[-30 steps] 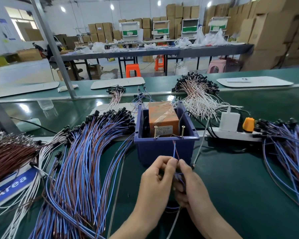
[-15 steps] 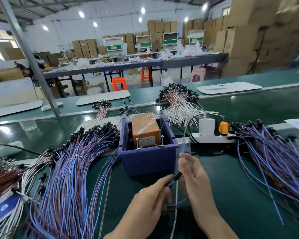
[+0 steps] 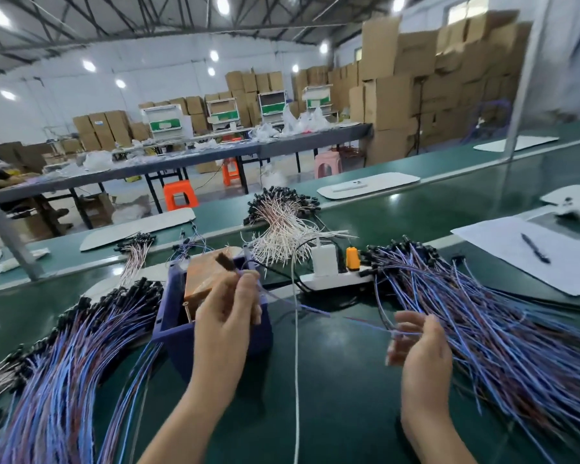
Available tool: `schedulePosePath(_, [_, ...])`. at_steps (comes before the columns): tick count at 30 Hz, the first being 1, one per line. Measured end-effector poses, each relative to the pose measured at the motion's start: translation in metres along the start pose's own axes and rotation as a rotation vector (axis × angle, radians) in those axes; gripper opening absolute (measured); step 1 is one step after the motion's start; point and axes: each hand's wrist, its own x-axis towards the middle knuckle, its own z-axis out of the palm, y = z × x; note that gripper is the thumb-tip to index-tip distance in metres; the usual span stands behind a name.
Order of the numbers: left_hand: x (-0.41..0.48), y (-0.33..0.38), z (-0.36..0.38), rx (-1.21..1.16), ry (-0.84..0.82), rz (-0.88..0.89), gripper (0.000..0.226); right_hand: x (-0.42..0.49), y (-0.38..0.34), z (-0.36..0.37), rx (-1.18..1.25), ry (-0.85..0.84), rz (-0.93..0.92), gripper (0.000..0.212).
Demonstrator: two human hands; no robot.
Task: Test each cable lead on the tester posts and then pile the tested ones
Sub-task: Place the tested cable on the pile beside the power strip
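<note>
The tester is a blue box (image 3: 171, 329) with an orange block (image 3: 201, 276) inside and a metal post (image 3: 187, 311) at its front. My left hand (image 3: 228, 319) is raised in front of the box and pinches a blue-and-brown cable lead (image 3: 282, 298). Its black connector (image 3: 221, 261) sticks up above my fingers, and the wire trails off to the right. My right hand (image 3: 419, 346) is at the inner edge of the right-hand pile of leads (image 3: 482, 313), its fingers curled around a thin blue lead (image 3: 369, 324). A second large pile (image 3: 81, 346) lies to the left.
A white power strip (image 3: 335, 277) with a charger and an orange plug sits behind the box. Its white cable (image 3: 295, 363) runs toward me between my hands. A bundle of white leads (image 3: 282, 229) lies farther back. A paper sheet (image 3: 516, 249) with a pen (image 3: 536, 252) is at the right.
My hands have parted. The left one now holds the lead up in front of the tester, and the right one has moved right to the pile. The view has swung up and right.
</note>
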Motion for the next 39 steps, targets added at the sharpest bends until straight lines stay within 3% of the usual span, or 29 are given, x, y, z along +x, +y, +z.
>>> schedulePosePath(3, [0.029,0.006,0.047,-0.128,-0.095,-0.097,0.024,0.011,-0.012,-0.023,0.119,0.056,0.081,0.048])
schedulePosePath(7, [0.067,-0.005,0.128,-0.127,-0.237,-0.284,0.02,0.019,-0.03,-0.046,0.339,0.098,0.211,0.037])
schedulePosePath(13, [0.072,-0.022,0.187,-0.11,-0.365,-0.579,0.019,0.015,-0.038,-0.062,0.41,-0.047,0.408,0.02])
schedulePosePath(19, [0.021,-0.027,0.137,-0.145,-0.493,-0.579,0.016,0.009,-0.028,-0.042,0.109,-0.249,0.381,0.028])
schedulePosePath(24, [-0.014,-0.024,0.043,-0.062,-0.484,-0.519,0.022,-0.025,-0.007,0.001,-0.104,-0.496,0.179,0.035])
schedulePosePath(27, [-0.03,-0.025,-0.01,-0.068,-0.397,-0.447,0.025,-0.053,0.007,0.032,-0.203,-0.692,0.051,0.037])
schedulePosePath(30, [-0.041,-0.032,-0.057,0.056,-0.162,-0.228,0.026,-0.081,0.023,0.067,-0.291,-0.891,-0.049,0.032])
schedulePosePath(35, [-0.039,-0.055,-0.13,0.69,0.197,0.04,0.028,-0.107,0.044,0.118,-0.395,-1.18,-0.145,0.026])
schedulePosePath(39, [-0.032,-0.075,-0.169,1.209,0.356,-0.022,0.022,-0.11,0.061,0.136,-0.462,-1.242,-0.248,0.028])
